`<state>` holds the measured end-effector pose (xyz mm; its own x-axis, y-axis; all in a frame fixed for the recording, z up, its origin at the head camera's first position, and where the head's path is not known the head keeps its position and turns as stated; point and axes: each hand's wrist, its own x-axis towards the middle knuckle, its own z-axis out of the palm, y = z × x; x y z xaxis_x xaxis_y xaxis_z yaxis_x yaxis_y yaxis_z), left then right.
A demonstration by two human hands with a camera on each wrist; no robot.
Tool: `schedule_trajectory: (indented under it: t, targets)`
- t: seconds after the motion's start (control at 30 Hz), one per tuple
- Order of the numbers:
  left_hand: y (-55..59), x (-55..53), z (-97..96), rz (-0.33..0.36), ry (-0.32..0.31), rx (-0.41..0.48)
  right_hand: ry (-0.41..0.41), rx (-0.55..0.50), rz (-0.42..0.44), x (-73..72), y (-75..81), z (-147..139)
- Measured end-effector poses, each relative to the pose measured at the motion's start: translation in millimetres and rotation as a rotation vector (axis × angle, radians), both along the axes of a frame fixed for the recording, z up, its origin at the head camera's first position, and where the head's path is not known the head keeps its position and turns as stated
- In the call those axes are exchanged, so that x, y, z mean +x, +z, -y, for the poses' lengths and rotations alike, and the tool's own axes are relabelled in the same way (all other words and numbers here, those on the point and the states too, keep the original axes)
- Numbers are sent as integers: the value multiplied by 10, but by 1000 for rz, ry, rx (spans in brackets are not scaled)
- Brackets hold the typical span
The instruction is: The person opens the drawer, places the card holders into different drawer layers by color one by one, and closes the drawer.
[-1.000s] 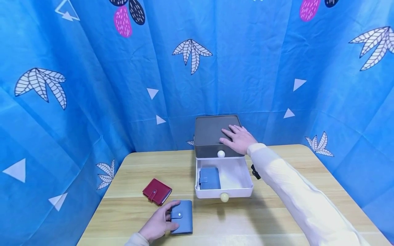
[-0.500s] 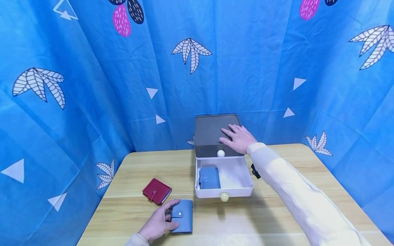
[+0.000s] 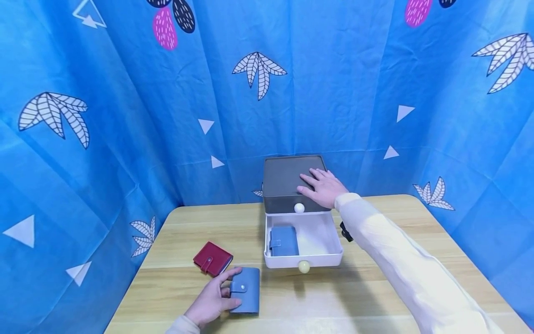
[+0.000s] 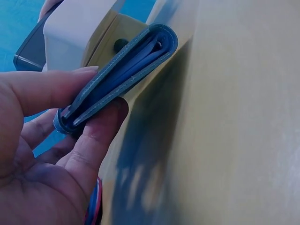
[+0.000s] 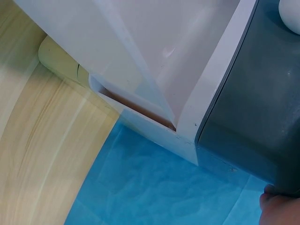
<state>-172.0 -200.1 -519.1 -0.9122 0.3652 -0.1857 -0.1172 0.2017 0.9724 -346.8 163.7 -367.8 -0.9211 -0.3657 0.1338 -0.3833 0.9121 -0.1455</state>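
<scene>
My left hand (image 3: 210, 299) pinches a blue snap-strap wallet (image 3: 250, 297) by its strap side, thumb on one face and fingers on the other. The left wrist view shows that wallet (image 4: 117, 77) end-on, tilted, raised over the table with its shadow beneath. With fingers spread, my right hand (image 3: 327, 189) rests on the dark grey top (image 3: 285, 178) of a small drawer unit. Below that top, a white drawer (image 3: 281, 263) with a pale yellow knob is pulled out. Inside it, on the left, lies another blue wallet (image 3: 285, 242).
A red snap-strap wallet (image 3: 213, 259) lies on the wooden table (image 3: 175, 260), just beyond my left hand. A small black object (image 3: 346, 233) sits right of the drawer, partly behind my right sleeve. Blue patterned curtain (image 3: 333, 93) surrounds the table's back and sides.
My left hand has shifted slightly away from me with the blue wallet, the wallet rising a little. The right hand and the drawer stay in place.
</scene>
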Motion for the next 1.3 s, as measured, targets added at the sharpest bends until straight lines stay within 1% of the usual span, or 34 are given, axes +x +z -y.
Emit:
schedule_trajectory:
  t: [0.13,0.27,0.37,0.47,0.6,0.73,0.83,1.0,1.17,1.3]
  targets:
    - [55,-11,27,-20,7,-27,-4,4,2,2,2,-8]
    - [138,-16,52,-34,27,-92,-3,1,7,6,5,-5]
    - [205,-19,61,-49,37,-116,-3,2,9,6,11,-2]
    - [263,-24,67,-76,24,-74,-6,5,5,2,17,-3]
    - [333,-28,72,-106,-6,24,-12,-3,9,5,17,3]
    - [415,-25,75,-127,-1,26,-14,-12,22,14,10,12]
    - [491,-18,72,-117,18,18,-13,-7,19,15,3,19]
    - [626,-20,43,-89,43,69,-12,-5,10,16,-7,26]
    - [749,-34,-7,-86,79,59,-4,-10,4,12,-11,21]
    - [843,-33,-62,-77,86,92,-4,-10,-1,1,-23,3]
